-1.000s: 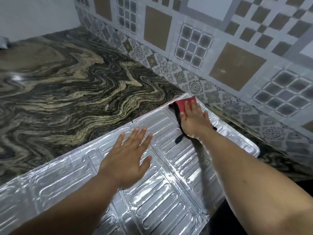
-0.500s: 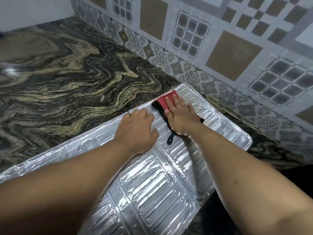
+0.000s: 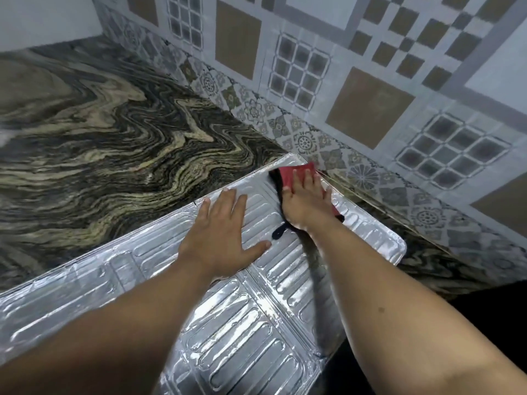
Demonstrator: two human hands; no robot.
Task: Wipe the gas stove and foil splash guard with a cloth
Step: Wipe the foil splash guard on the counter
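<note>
Counter: dark stone with swirled cream veining, being occupied along its near edge by the foil splash guard.

Foil splash guard: ribbed silver panels, being laid flat across the counter, its far rounded corner being brought close to the wall.

Left hand: being pressed palm down on the foil near the middle fold, fingers being spread flat and nothing being gripped; the fingertips are being extended to the panel's far edge.

Cloth: red with a black border and a black loop, being lain on the far corner of the foil, partly being covered by the right hand.

Right hand: being laid flat on the cloth, fingers being stretched out and the cloth being pinned against the foil rather than clenched.

Tiled wall: grey and brown patterned squares, being met by the counter just behind the cloth.

Stove: not being shown.
</note>
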